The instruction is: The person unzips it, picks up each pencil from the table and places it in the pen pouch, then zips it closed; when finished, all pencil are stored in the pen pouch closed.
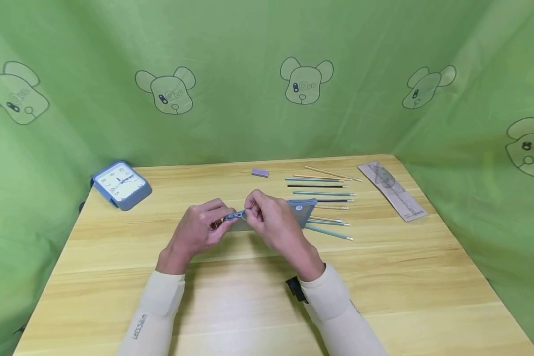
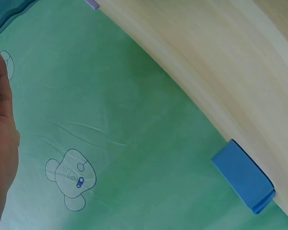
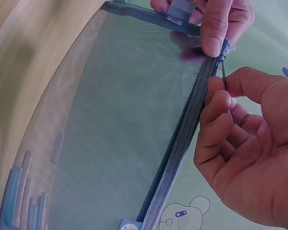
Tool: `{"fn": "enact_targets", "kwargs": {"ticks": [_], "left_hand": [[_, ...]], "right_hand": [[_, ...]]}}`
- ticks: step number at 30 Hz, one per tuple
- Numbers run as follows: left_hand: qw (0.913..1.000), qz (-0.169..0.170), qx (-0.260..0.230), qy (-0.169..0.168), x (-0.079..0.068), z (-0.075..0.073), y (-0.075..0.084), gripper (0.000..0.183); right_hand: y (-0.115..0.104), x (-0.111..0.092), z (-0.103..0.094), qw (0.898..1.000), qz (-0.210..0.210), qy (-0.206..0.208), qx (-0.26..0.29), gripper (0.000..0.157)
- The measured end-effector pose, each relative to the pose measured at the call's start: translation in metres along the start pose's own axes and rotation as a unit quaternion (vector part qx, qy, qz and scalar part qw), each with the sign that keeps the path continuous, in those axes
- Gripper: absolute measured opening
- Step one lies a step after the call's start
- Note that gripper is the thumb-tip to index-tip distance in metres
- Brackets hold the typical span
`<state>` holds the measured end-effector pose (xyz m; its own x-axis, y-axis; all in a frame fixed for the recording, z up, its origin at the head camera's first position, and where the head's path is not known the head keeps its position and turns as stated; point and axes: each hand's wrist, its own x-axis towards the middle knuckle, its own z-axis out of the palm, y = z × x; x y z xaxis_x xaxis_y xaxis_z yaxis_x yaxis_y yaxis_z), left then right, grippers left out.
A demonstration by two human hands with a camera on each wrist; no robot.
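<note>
A grey-blue mesh zipper pouch is held up on edge above the table, its zipper along the top. My left hand pinches the pouch's corner by the zipper's end, thumb pressed on the mesh. Right beside it, the thumb and forefinger of my right hand pinch the small zipper pull. The zipper's two sides lie together along the length seen in the right wrist view. In the left wrist view only part of the left hand shows, at the left edge.
Several pencils lie in a row behind and right of the pouch. A purple eraser is near the table's back edge. A ruler set in a clear sleeve lies at the right, and a blue clock stands back left.
</note>
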<state>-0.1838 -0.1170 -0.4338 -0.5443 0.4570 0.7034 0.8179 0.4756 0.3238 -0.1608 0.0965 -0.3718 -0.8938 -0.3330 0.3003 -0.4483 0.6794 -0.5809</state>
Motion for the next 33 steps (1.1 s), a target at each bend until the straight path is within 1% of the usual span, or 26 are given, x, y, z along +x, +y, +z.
{"fn": "enact_targets", "kwargs": {"ticks": [4,9,18,24,30,33], "left_hand": [[0.9999,-0.004,-0.005,-0.008,-0.001,-0.001,-0.002,0.009],[0.9997,-0.007,-0.017,-0.016,-0.001,-0.002,-0.003,0.010],[0.9994,-0.015,-0.029,-0.014,-0.005,-0.006,-0.007,0.009],[0.9990,-0.034,-0.029,0.002,-0.010,-0.013,-0.011,0.008],[0.9986,-0.044,-0.027,0.000,-0.013,-0.021,-0.015,0.008],[0.9984,-0.051,-0.024,0.000,-0.015,-0.027,-0.019,0.009]], "right_hand": [[0.000,0.001,0.001,1.000,0.006,-0.004,0.001,0.006],[0.001,0.001,0.001,1.000,0.004,-0.006,-0.001,0.005],[0.007,0.000,-0.002,1.000,0.013,0.003,-0.027,0.008],[0.016,-0.001,-0.011,0.999,0.016,0.013,-0.041,0.010],[0.025,-0.002,-0.022,0.998,0.048,-0.001,-0.045,0.009],[0.032,-0.002,-0.030,0.997,0.066,0.001,-0.050,0.007]]}}
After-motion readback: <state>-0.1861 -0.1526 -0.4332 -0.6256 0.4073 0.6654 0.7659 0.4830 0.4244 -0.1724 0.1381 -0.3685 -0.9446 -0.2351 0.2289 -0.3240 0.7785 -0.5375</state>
